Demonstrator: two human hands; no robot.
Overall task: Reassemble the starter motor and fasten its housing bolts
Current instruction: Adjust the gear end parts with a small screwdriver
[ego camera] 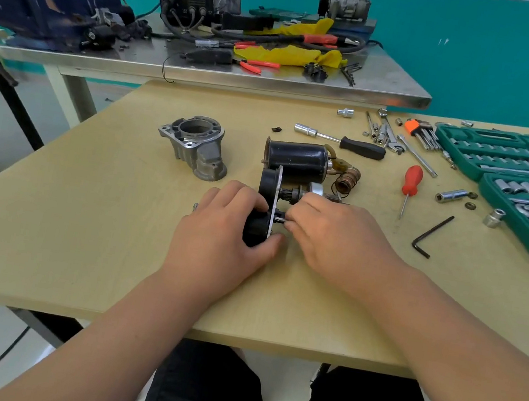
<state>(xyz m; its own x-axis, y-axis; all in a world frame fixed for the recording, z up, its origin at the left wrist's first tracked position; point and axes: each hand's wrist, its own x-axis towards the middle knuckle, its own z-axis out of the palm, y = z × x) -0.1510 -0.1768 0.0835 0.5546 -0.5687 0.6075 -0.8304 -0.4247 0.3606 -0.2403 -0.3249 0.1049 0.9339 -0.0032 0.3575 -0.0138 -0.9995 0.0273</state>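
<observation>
Head camera: the left hand (227, 229) curled round the black round starter part with a thin silver plate (269, 180), near the middle of the pale wooden table (76, 240). The right hand (332, 242) seemed to pinch a small dark metal pin (279, 217) poking out of that plate. To do this step well, I think the left hand had to hold the part steady, with no rolling, while the pin went in straight and not tilted. The black metal motor can (297, 160) lay just behind it, toward the far edge. The grey cast-metal nose housing (195, 149) sat apart, further left — neither was joined on yet.
</observation>
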